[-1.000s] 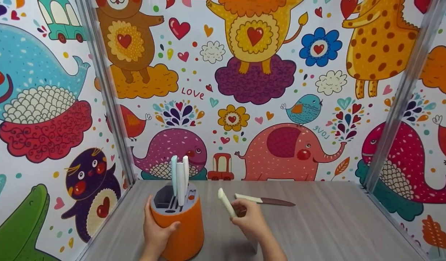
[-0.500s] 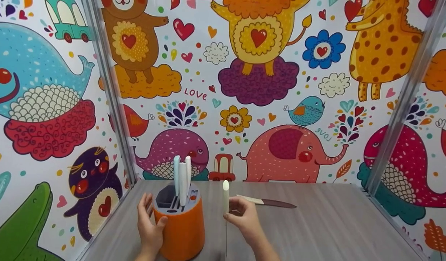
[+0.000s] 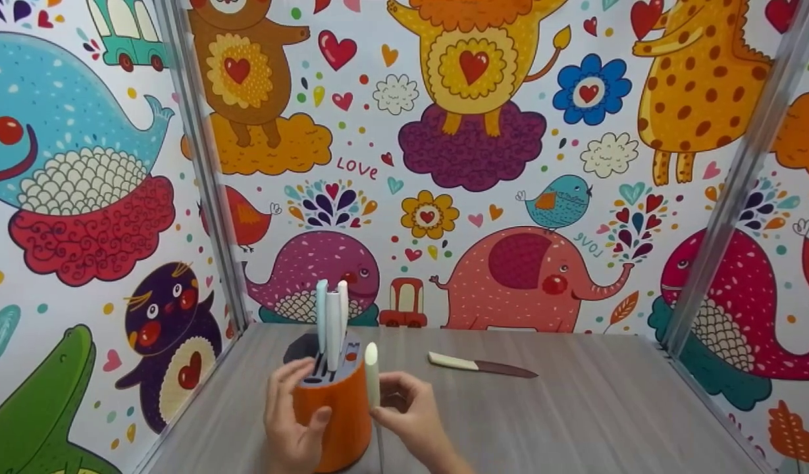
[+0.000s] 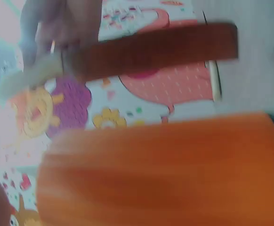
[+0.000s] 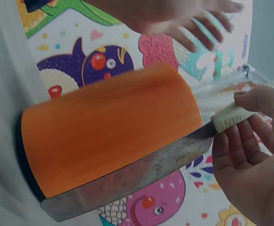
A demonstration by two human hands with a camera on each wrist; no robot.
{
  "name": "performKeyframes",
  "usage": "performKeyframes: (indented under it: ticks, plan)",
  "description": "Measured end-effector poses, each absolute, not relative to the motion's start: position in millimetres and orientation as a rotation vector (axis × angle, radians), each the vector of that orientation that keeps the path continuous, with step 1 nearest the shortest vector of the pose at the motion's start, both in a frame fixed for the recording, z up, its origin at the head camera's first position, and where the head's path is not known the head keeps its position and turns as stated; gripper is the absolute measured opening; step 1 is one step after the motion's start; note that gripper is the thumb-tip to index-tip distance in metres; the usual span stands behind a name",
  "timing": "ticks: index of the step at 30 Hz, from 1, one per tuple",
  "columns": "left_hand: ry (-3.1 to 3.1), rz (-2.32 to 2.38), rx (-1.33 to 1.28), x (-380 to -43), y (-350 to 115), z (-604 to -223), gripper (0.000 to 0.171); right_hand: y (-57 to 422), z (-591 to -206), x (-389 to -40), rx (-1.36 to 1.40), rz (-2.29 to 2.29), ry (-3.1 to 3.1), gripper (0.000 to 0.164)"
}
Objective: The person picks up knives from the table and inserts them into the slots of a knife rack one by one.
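My right hand pinches the cream handle of a cleaver, its broad, square-ended blade pointing down beside the orange knife block. In the left wrist view the cleaver's blade looks reddish brown. My left hand is at the block's near left side with fingers extended; in the right wrist view this left hand appears apart from the block. Several white and pale blue handles stand upright in the block's grey slotted top.
A second knife with a cream handle and dark brown blade lies on the wood-grain table, behind and right of my right hand. Cartoon-printed panels with metal posts enclose the table at the back and sides.
My right hand has carried the cleaver leftward to the block's right side, turning it upright. My left hand has loosened from the block's side and shifted to the right, in front of it.
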State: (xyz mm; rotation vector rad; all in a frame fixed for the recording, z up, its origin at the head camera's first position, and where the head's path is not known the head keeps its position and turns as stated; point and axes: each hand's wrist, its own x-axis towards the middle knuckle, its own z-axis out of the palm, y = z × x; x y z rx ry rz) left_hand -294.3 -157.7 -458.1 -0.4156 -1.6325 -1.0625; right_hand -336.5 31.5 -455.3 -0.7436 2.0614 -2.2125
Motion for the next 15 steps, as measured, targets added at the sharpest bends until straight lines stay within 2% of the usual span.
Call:
performKeyframes:
  ticks: [4,6,10,15]
  plan:
    - [-1.786,-1.151,-0.442,-279,-141,-451,0.056,23,-454,-326,-0.814,-2.194,2.053,0.029]
    - [-1.84,-1.22,-0.432,-275,-134,-449,0.055,19,-453,-322,-0.846,-2.188,2.06,0.029]
    - [-1.945,-1.364,-0.325,-271,-124,-446,0.044,15,-452,-316,-0.911,-2.178,2.079,0.027]
    - [-2.05,-1.49,-0.341,-275,-121,-447,0.03,13,-451,-315,-0.944,-2.17,2.116,0.028]
